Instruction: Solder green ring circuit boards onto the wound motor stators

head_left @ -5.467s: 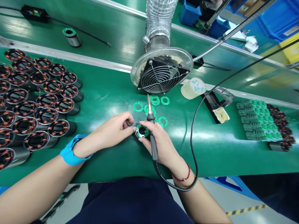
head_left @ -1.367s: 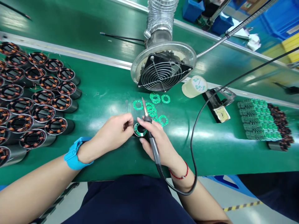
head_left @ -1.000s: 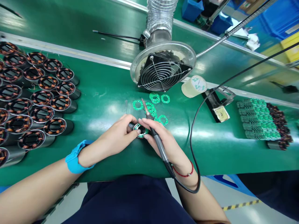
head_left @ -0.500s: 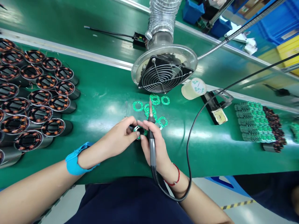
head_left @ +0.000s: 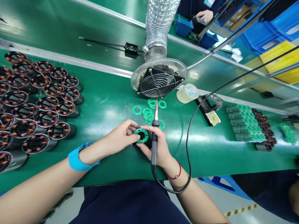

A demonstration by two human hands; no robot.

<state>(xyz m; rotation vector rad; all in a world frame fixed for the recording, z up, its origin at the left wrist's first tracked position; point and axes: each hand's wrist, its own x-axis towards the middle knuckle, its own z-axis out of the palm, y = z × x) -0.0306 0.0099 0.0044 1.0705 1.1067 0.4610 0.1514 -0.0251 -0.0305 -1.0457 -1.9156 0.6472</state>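
My left hand [head_left: 123,135] is closed at the near side of the bench, its thumb and fingers gripping a green ring-shaped circuit board [head_left: 145,140] with a dark centre. Whether the board sits on another part underneath is hard to make out. In my right hand [head_left: 162,147] lies a soldering iron [head_left: 154,146], its tip pointing away from me. The thumb and index finger of that hand also touch the ring's right side. Just beyond the hands, several loose green ring boards [head_left: 137,109] lie scattered, some overlapping, below the iron's tip.
Rows of wire-wound motor stators [head_left: 36,143] in metal housings stand at left. A fume extractor fan [head_left: 161,82] hangs ahead. To the right are a tape roll [head_left: 187,93], an iron stand [head_left: 210,113] and stacked green boards [head_left: 244,124]. A co-worker's hand [head_left: 204,16] shows across the bench.
The ring board between my hands has turned to face up and shows more fully. The soldering iron has shifted slightly right in my right hand. The camera view has shifted, and a co-worker's hand has appeared.
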